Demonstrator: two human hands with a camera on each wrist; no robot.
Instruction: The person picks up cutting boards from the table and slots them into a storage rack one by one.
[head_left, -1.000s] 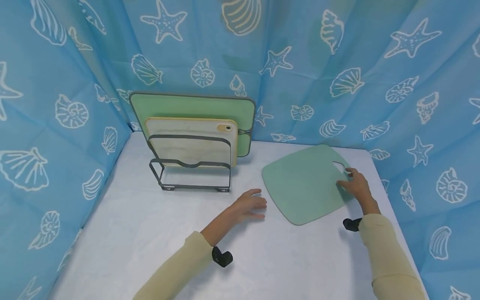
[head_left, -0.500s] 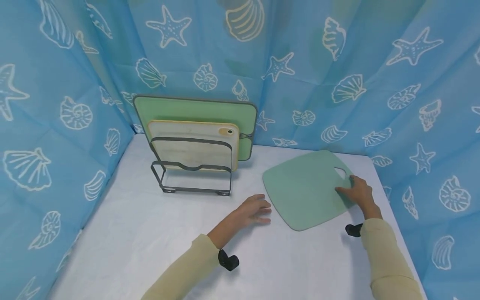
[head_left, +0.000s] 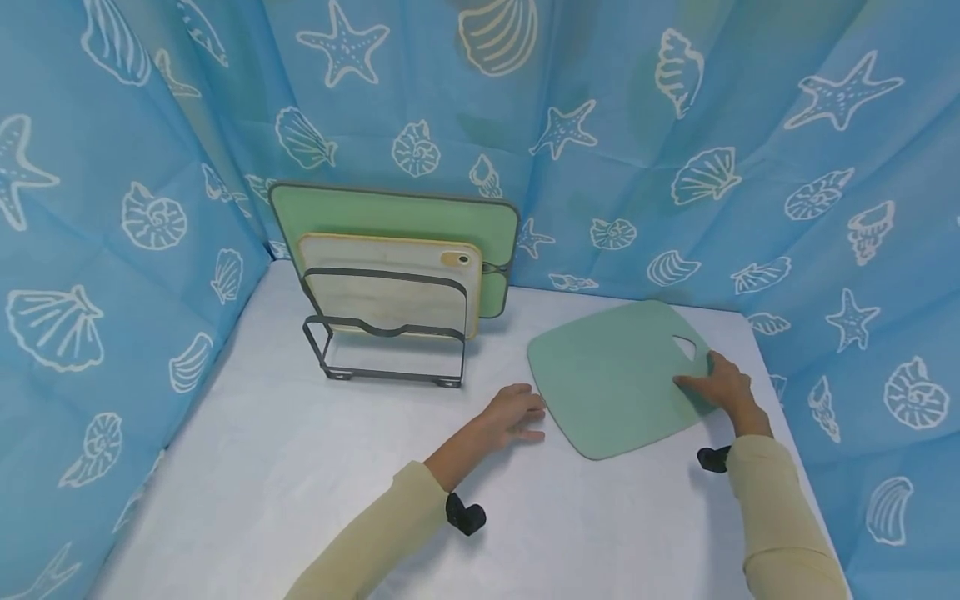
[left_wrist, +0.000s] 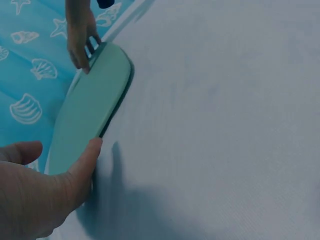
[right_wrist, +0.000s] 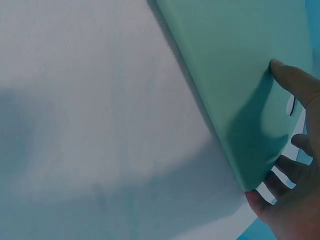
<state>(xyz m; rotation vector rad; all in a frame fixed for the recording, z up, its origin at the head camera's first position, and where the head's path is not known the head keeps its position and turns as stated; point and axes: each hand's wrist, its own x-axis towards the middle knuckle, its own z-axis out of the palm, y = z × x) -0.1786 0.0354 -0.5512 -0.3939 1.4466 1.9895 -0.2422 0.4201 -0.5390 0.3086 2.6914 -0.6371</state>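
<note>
A pale green cutting board (head_left: 611,379) with a handle slot lies on the white table at the right. My right hand (head_left: 723,383) grips its right edge, thumb on the top face and the other fingers along the rim, as the right wrist view shows with the thumb (right_wrist: 295,82) beside the slot. My left hand (head_left: 506,417) is at the board's left edge, fingers loosely extended. In the left wrist view a left fingertip (left_wrist: 94,145) appears at the board's rim; whether it presses there I cannot tell.
A dark wire rack (head_left: 386,375) stands at the back left. It holds an upright white board with a yellow rim (head_left: 386,304) and, behind it, a larger green board with a grey rim (head_left: 390,212). A blue shell-print curtain (head_left: 600,167) surrounds the table (head_left: 247,483).
My right hand has gone from spread fingers near the slot to a grip on the board's right edge. My left hand has come slightly closer to the left edge.
</note>
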